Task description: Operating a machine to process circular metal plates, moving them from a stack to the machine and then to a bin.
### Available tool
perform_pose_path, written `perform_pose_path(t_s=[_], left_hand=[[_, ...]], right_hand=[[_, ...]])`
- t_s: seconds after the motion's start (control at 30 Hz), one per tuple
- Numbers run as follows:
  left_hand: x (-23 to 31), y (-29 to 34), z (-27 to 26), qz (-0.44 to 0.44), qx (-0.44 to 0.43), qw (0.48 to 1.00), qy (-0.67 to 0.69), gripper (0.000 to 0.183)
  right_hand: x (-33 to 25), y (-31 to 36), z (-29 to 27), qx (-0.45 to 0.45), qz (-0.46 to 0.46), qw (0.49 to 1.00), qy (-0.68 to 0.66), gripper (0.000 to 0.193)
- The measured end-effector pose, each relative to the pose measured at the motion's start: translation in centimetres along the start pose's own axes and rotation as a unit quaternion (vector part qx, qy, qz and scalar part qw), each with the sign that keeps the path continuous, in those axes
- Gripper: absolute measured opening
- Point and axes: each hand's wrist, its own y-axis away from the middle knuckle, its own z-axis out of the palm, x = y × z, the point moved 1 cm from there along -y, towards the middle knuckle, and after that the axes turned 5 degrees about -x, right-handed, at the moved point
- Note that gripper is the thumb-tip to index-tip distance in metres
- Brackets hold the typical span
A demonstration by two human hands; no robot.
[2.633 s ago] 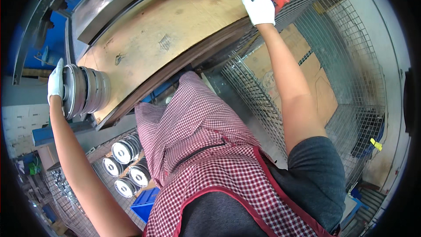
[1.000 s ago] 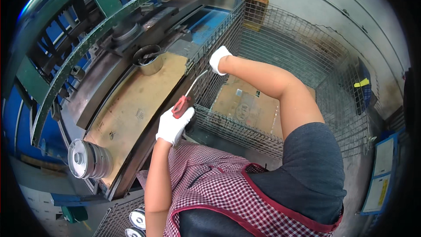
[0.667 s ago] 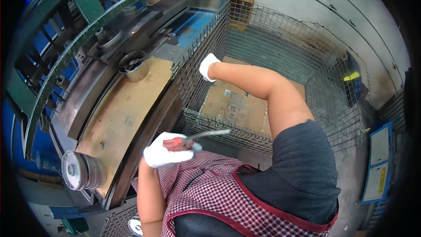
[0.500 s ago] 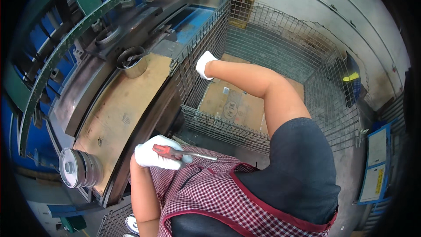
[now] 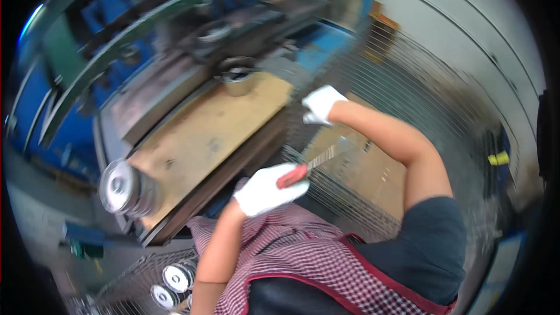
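My left hand (image 5: pixel 269 191), in a white glove, is closed round the red handle of a tool (image 5: pixel 291 176). A thin metal shaft, smeared by motion, points up and to the right from it; the tool's exact kind does not show. My right hand (image 5: pixel 322 105), also in a white glove, is held over the near left side of a wire cage (image 5: pixel 338 198), past the end of the worktable (image 5: pixel 192 149). Its fingers are blurred, and I cannot tell whether they hold anything. A stack of round silver metal parts (image 5: pixel 119 188) stands on the table's near left corner.
A metal pot (image 5: pixel 238 83) with small items inside stands at the table's far end. A green curved bar (image 5: pixel 137 28) arches over the machine. Flattened cardboard (image 5: pixel 373 178) lies in the cage. More round metal parts (image 5: pixel 177 278) sit in a wire basket (image 5: pixel 125 283) below.
The whole view has shifted, and the table now appears farther right. My left hand has risen and moved right, the tool's shaft now tilting upward. My right hand appears farther right and lower.
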Motion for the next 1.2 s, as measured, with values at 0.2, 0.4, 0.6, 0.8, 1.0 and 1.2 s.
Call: perform_pose_path(t_s=[0.2,0.4,0.6,0.8,1.0,1.2], left_hand=[[0.0,-1.9,-1.7,0.023,0.430,0.897,-0.098,0.095],[3.4,3.5,-9.0,-0.073,0.307,0.864,-0.392,0.075],[3.3,14.1,-20.5,-0.299,0.466,0.700,-0.451,0.054],[-3.0,20.6,-25.8,-0.437,0.417,0.657,-0.452,0.063],[-2.3,19.8,-26.2,-0.448,0.422,0.668,-0.418,0.060],[-2.5,20.2,-26.0,-0.441,0.424,0.679,-0.406,0.060]], right_hand=[[-11.9,4.5,-2.3,0.136,-0.261,0.826,-0.481,0.095],[-16.0,-4.8,-1.2,0.283,-0.066,0.672,-0.681,0.056],[-8.9,-15.2,-9.9,0.212,0.095,0.873,-0.429,0.059],[-11.4,-19.5,-15.8,0.153,0.091,0.947,-0.267,0.053],[-12.4,-22.6,-13.8,0.151,0.048,0.957,-0.243,0.056],[-16.9,-21.8,-13.2,0.146,-0.003,0.928,-0.342,0.067]])
